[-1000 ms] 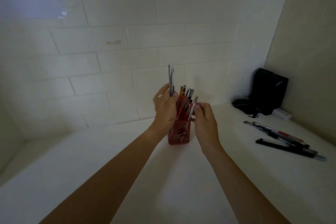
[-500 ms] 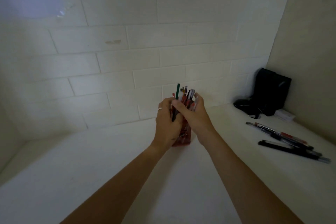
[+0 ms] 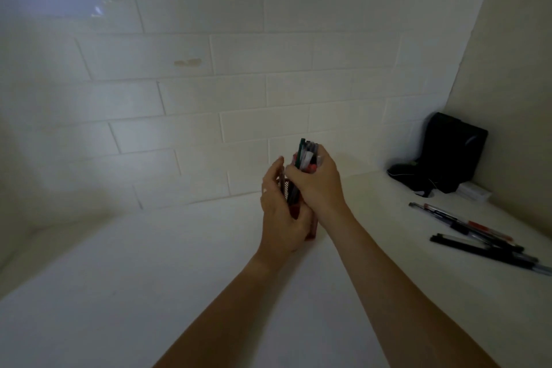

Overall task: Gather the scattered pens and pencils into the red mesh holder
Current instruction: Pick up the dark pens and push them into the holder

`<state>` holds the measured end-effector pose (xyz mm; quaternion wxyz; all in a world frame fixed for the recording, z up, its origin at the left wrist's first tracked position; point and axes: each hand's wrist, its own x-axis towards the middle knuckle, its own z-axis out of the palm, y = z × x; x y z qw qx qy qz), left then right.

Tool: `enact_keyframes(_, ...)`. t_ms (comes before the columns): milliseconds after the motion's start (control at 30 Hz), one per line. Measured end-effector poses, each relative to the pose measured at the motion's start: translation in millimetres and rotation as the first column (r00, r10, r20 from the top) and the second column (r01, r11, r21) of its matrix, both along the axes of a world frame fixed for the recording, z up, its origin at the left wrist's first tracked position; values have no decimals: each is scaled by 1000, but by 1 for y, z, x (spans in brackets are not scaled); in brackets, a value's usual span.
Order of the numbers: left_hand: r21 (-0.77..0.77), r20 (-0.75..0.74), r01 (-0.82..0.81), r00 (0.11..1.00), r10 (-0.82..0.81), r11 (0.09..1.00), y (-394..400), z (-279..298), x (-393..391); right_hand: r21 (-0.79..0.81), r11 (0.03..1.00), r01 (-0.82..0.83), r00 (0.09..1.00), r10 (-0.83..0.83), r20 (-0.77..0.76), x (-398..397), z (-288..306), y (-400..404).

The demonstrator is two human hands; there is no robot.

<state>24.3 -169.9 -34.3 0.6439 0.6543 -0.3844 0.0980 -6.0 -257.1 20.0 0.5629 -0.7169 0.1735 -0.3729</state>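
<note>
The red mesh holder point(image 3: 312, 228) stands on the white counter near the tiled wall, mostly hidden behind my hands. My left hand point(image 3: 280, 212) wraps around its left side. My right hand point(image 3: 316, 181) is closed over the bundle of pens and pencils point(image 3: 305, 154) that stick up out of the holder; a green one and several dark and white tips show above my fingers. A loose group of pens point(image 3: 478, 236), black, grey and one red, lies on the counter at the right.
A black pouch point(image 3: 451, 152) leans in the right corner with a dark cable and a small white box point(image 3: 475, 191) beside it. The white counter point(image 3: 149, 278) stretches to the left and front. Tiled wall behind, plain wall at right.
My left hand has lowered the pens it held up into the holder and now grips the holder's side. My right hand has moved up and left onto the pen bundle.
</note>
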Motion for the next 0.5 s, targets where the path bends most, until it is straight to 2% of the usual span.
enact_keyframes(100,24,23,-13,1000,12,1000,0,-1,5,-45,997,-59,998,59,-11,-2,-2,-2)
enact_keyframes(267,32,59,7,998,-9,999,2,5,4,-103,976,-191,963,166,-211,-4,4,-8)
enact_keyframes(367,16,73,14,997,-16,1000,3,10,4,-46,965,-260,932,238,-273,-9,6,-12)
enact_keyframes(500,57,126,-10,992,3,998,2,11,5,74,950,-303,920,312,-238,-32,3,-20)
